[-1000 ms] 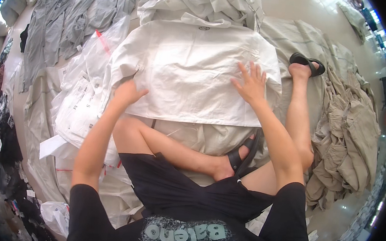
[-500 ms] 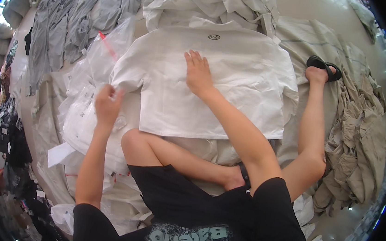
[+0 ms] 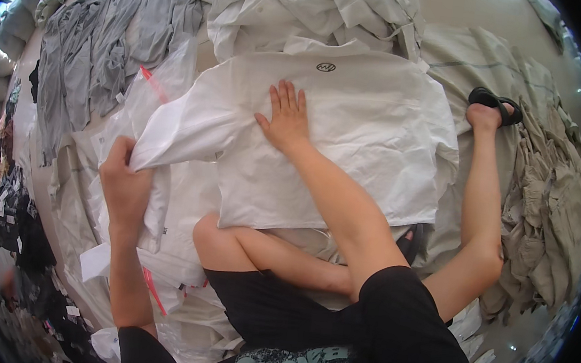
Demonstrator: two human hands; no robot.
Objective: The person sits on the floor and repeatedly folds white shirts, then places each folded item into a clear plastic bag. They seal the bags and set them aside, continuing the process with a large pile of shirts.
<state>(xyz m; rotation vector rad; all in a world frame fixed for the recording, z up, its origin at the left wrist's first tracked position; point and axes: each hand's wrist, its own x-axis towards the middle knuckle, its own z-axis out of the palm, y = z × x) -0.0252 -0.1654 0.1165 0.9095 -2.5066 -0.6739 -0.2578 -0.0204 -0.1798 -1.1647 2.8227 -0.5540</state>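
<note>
A white shirt (image 3: pixel 348 166) lies spread out in front of my crossed leg, a small round dark print near its collar. My left hand (image 3: pixel 124 176) is closed on the end of the shirt's left sleeve, which is pulled out to the left and lifted a little. My right hand (image 3: pixel 287 118) rests flat on the shirt's body with its fingers spread. The shirt's right sleeve is partly tucked out of sight at its side.
White garments (image 3: pixel 307 8) are heaped behind the shirt, with grey ones (image 3: pixel 101 37) at the far left. Clear plastic bags (image 3: pixel 164 82) with red strips lie left of the shirt. Beige trousers (image 3: pixel 546 213) pile up beyond my outstretched leg at the right.
My left hand has taken hold of the sleeve end and drawn it out leftward. My right hand has shifted slightly left, its fingers now more spread.
</note>
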